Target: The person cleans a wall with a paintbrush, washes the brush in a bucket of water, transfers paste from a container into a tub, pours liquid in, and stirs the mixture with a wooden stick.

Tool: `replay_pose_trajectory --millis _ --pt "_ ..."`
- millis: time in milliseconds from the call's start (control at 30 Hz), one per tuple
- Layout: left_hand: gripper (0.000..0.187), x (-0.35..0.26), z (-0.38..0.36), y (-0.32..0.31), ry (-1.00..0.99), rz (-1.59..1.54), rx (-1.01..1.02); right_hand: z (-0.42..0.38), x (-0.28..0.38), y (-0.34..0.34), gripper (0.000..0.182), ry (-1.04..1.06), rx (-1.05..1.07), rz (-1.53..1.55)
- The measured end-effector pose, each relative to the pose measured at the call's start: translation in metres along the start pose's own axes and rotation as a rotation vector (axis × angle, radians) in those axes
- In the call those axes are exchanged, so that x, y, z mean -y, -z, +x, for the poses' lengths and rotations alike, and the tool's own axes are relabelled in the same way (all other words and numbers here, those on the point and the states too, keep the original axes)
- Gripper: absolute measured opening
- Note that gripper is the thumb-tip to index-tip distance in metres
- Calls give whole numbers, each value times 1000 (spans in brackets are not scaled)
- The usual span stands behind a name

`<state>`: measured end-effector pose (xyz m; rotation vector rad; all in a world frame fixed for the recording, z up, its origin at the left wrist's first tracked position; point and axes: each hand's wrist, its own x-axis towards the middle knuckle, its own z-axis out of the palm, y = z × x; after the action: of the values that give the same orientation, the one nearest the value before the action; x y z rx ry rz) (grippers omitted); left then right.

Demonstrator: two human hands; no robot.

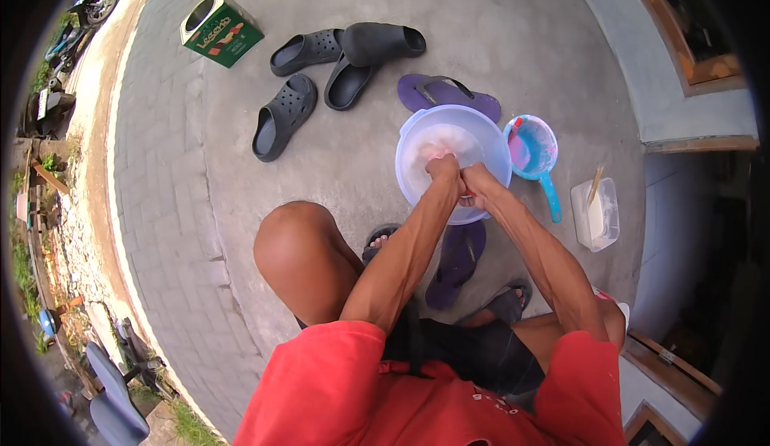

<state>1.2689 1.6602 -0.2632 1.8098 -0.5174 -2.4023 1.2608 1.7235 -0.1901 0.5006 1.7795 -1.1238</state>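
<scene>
Head: whitish foam [419, 160] in basin [491, 135]

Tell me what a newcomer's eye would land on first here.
Most likely the bright red shirt at the bottom, then the pale basin near the middle, where the left hand and right hand come together. Next might be the green box at upper left, with dark clogs to its right.

Round lilac plastic basin [491, 139]: light-blue plastic dipper [542, 154] crowds right rim; purple rubber flip-flop [477, 107] blocks far side, second purple flip-flop [455, 265] near side. Bare grey concrete floor [353, 173] gives passage leftward, up to black perforated clog [284, 119]; narrower gap between dipper handle and translucent rectangular tub [595, 217].
</scene>
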Motion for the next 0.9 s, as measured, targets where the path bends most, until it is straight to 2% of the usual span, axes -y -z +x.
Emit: replay_pose_trajectory --millis 33,100,133,200,233,267,367,433,467,533,567,633,667,733,767,800,833,867,900 --pt "52 -5 10 -2 0 9 0 22 -7 8 12 -15 51 -27" --pt "31 -17 27 4 -16 271 -36 24 1 5 14 -46 97 -85" --pt "31 -12 33 6 -6 281 -35 23 2 3 15 -79 147 -158" --pt "34 -8 47 11 -124 216 94 20 8 -1 17 -97 117 -179" --pt "39 14 115 21 -249 465 154 21 16 -5 20 -101 89 -208" --pt "39 15 120 23 -244 471 150 34 9 -11 20 -108 90 -203" --pt "43 16 113 26 -259 451 100 80 -16 -17 20 -41 18 31" --pt "30 1 73 30 -176 599 18 89 -10 -16 26 -37 -232 262" --pt "30 -10 56 32 -175 609 21 87 -9 -20 26 -40 -235 272" --pt "23 -23 39 32 -850 2300 409 83 -4 -21 37 31 -242 382" --pt "23 -23 37 33 -853 2304 414 84 -2 -20 37 31 -245 387" --pt "18 -16 47 43 -998 2089 269 97 -9 -18 44 79 -302 253" --pt "18 -17 56 48 -993 2093 276 106 -11 -18 44 73 -306 255" --pt "18 -30 68 50 -1017 2216 470 112 -16 -20 43 52 -344 234" --pt "17 -30 77 37 -525 1540 266 109 -17 -20 43 37 -347 248" --pt "18 -34 83 30 -289 1024 125 89 -7 -21 42 75 -396 18" --pt "19 -38 90 29 -236 906 109 87 -8 -20 42 111 -437 -212" --pt "19 -40 96 29 -208 859 121 91 -10 -21 42 93 -436 -194" --pt "20 -41 101 29 -197 852 136 110 -13 -20 43 131 -373 -396"
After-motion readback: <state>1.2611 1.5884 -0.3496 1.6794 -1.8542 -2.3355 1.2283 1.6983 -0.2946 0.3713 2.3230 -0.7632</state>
